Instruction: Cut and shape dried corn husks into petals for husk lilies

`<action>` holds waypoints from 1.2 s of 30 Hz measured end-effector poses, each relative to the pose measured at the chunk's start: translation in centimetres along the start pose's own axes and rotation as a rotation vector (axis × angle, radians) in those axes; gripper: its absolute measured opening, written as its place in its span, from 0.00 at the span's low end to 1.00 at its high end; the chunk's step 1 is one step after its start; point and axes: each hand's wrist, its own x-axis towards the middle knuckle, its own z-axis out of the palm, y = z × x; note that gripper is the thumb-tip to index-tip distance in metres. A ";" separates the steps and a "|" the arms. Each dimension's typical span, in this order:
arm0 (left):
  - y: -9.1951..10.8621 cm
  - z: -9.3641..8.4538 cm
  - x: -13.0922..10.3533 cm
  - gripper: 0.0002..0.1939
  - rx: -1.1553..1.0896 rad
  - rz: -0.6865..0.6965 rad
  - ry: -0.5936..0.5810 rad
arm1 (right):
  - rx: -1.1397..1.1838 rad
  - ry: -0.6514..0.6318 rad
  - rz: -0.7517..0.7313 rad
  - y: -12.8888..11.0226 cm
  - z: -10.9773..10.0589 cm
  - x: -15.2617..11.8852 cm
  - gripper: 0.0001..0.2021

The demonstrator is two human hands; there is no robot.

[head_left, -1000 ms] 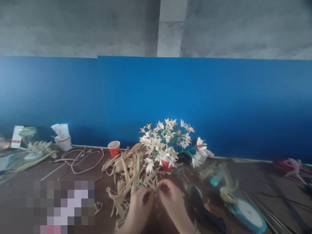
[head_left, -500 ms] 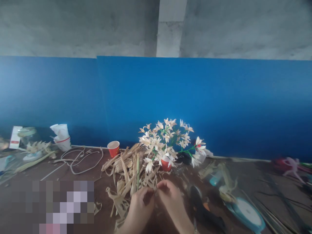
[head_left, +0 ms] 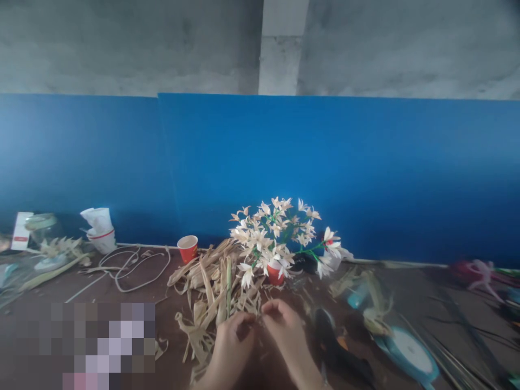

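Note:
My left hand (head_left: 234, 341) and my right hand (head_left: 285, 330) come together low in the middle of the view, over the brown tabletop. The fingers of both are curled and pinched, fingertips nearly meeting. Whatever they pinch is too small or hidden to make out. Just beyond and to the left of my left hand spreads a pile of dried corn husks (head_left: 217, 276). Straight ahead of my hands stands a bunch of cream husk-like flowers (head_left: 260, 238) on green stems, in a red paper cup (head_left: 275, 274).
To the left are another red paper cup (head_left: 187, 249), a looped white cable (head_left: 142, 281), a white cup with paper (head_left: 101, 238) and a glass jar (head_left: 41, 227). A black tool (head_left: 337, 346) and a ribbon spool (head_left: 412, 352) lie right. A blue partition (head_left: 325, 146) stands behind.
The view has shifted very slightly, so the scene sits a little further left. My hands keep nearly the same pinched pose, close together.

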 end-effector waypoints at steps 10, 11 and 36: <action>0.3 0.0 -0.1 0.09 -0.002 -0.055 -0.035 | 0.007 -0.014 -0.034 0.9 -0.1 0.3 0.03; 0.3 0.0 -0.1 0.09 0.019 -0.042 -0.024 | 0.009 -0.032 -0.034 1.0 -0.1 0.3 0.03; 0.6 -0.3 -0.5 0.10 0.345 0.225 -0.039 | 0.040 -0.054 -0.017 1.1 0.5 0.2 0.09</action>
